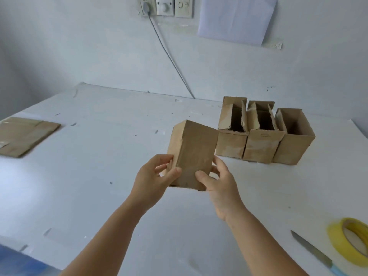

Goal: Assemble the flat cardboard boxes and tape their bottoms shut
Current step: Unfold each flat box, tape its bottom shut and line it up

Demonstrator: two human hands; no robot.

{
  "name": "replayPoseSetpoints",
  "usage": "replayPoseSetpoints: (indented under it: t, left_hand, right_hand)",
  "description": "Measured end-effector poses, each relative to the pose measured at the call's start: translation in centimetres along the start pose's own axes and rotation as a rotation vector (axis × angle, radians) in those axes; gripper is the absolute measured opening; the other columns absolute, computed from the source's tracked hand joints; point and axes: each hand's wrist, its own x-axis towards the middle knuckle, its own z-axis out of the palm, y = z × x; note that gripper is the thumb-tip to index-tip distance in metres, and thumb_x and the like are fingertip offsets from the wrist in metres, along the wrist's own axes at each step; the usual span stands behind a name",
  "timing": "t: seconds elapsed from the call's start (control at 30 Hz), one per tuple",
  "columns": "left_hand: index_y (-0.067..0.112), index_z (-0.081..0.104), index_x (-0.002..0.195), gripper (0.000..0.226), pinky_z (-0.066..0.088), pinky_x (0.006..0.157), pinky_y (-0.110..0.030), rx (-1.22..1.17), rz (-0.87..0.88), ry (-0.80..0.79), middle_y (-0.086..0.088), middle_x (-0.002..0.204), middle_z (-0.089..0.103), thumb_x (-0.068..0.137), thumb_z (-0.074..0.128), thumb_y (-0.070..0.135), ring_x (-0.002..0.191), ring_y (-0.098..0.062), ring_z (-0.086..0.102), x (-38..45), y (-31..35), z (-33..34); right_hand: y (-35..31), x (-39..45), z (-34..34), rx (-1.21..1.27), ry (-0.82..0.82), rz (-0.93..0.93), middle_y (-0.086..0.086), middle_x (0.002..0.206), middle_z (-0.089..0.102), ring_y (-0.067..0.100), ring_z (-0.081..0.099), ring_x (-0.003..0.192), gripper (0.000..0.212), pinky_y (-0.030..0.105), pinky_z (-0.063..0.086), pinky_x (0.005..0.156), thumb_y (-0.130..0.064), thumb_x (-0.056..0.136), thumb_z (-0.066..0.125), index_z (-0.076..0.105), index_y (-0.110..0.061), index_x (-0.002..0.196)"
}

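Now both hands, left hand (pixel 153 176) and right hand (pixel 219 184), are gripping an opened cardboard box (pixel 191 154) above the tabletop (pixel 99 196), fingers curled round its lower side edges, where this light, easily crushed carton seems stiffest.

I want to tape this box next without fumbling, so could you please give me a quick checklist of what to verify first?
1. Held box gripped by both the left hand and the right hand: ok.
2. Bottom flaps of the held box folded shut: cannot tell, that end is hidden.
3. Yellow tape roll on the table, on the right-hand side: ok.
4. Knife lying beside the tape roll: ok.
5. A hand free to pick up tape: not ok, both hold the box.
6. Flat boxes left to assemble: ok.
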Motion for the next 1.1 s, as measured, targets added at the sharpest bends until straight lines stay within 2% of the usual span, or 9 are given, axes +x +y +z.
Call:
replayPoseSetpoints:
  t: [0.07,0.17,0.33,0.47,0.53,0.67,0.8,0.93,1.1]
  left_hand:
    - [0.028,0.064,0.111,0.03,0.054,0.082,-0.026,0.002,0.01,0.005,0.016,0.107,0.069,0.082,0.07,0.021,0.104,-0.003,0.063,1.8,-0.4,-0.6]
    - [0.025,0.065,0.112,0.034,0.055,0.07,-0.02,0.084,0.041,0.053,0.013,0.107,0.067,0.083,0.066,0.008,0.095,-0.005,0.065,5.4,-1.3,-0.3]
    - [0.022,0.063,0.118,0.034,0.049,0.073,-0.018,0.258,0.09,0.058,0.004,0.108,0.062,0.087,0.06,0.009,0.091,-0.01,0.062,11.5,-2.6,1.6]
    - [0.025,0.069,0.107,0.026,0.047,0.07,-0.016,0.317,0.058,-0.044,0.01,0.099,0.067,0.089,0.054,0.014,0.09,-0.007,0.061,14.9,-4.3,3.2]
    - [0.026,0.069,0.105,0.024,0.049,0.073,-0.023,0.323,0.03,-0.075,0.012,0.096,0.068,0.09,0.053,0.018,0.091,-0.008,0.063,16.3,-5.1,3.9]
    - [0.017,0.066,0.109,0.021,0.04,0.074,-0.018,0.309,0.019,-0.103,0.007,0.098,0.066,0.091,0.055,0.016,0.092,-0.011,0.061,18.6,-5.6,5.0]
    - [0.016,0.064,0.103,0.015,0.038,0.063,-0.012,0.315,0.021,-0.123,0.007,0.095,0.064,0.09,0.057,0.017,0.085,-0.009,0.058,20.5,-5.7,6.0]
    - [0.015,0.063,0.099,0.012,0.032,0.057,-0.006,0.328,0.04,-0.129,0.008,0.09,0.06,0.09,0.057,0.018,0.074,-0.002,0.051,21.5,-5.7,6.6]
    - [0.014,0.063,0.103,0.015,0.032,0.056,-0.007,0.343,0.064,-0.152,0.008,0.091,0.059,0.091,0.056,0.018,0.072,-0.002,0.05,22.7,-5.6,7.2]
  right_hand:
    - [-0.2,1.6,1.3,-0.072,0.051,-0.04,-0.004,0.105,0.06,0.004,0.066,0.088,0.052,0.023,0.055,0.073,-0.011,0.082,0.067,0.049,-0.037,0.124]
    - [0.3,4.3,2.8,-0.176,0.154,-0.073,-0.011,0.106,0.058,0.009,0.064,0.096,0.05,0.024,0.054,0.073,-0.011,0.082,0.064,0.046,-0.041,0.117]
    - [1.4,8.5,3.2,-0.278,0.297,-0.039,-0.02,0.105,0.06,0.003,0.06,0.1,0.036,0.021,0.048,0.085,-0.011,0.088,0.057,0.05,-0.035,0.113]
    - [2.3,11.2,2.9,-0.317,0.352,0.031,-0.016,0.109,0.057,-0.009,0.055,0.089,0.042,0.007,0.042,0.071,-0.008,0.09,0.05,0.053,-0.031,0.124]
    - [3.0,12.3,2.7,-0.346,0.386,0.073,-0.009,0.117,0.057,-0.004,0.056,0.093,0.045,0.01,0.042,0.074,-0.008,0.091,0.048,0.051,-0.031,0.129]
    - [4.2,13.4,2.7,-0.364,0.435,0.124,-0.007,0.12,0.062,0.008,0.057,0.113,0.041,0.019,0.042,0.087,-0.004,0.091,0.045,0.053,-0.022,0.126]
    - [4.4,14.3,3.1,-0.352,0.46,0.131,-0.008,0.126,0.06,0.004,0.053,0.119,0.043,0.015,0.04,0.091,-0.004,0.093,0.044,0.05,-0.018,0.133]
    - [4.4,15.3,3.3,-0.358,0.507,0.156,-0.002,0.135,0.056,0.005,0.05,0.124,0.048,0.026,0.042,0.103,-0.01,0.095,0.045,0.042,-0.02,0.142]
    - [4.5,16.1,3.3,-0.349,0.53,0.163,-0.001,0.14,0.05,0.005,0.047,0.127,0.053,0.022,0.04,0.102,-0.009,0.094,0.044,0.036,-0.018,0.145]
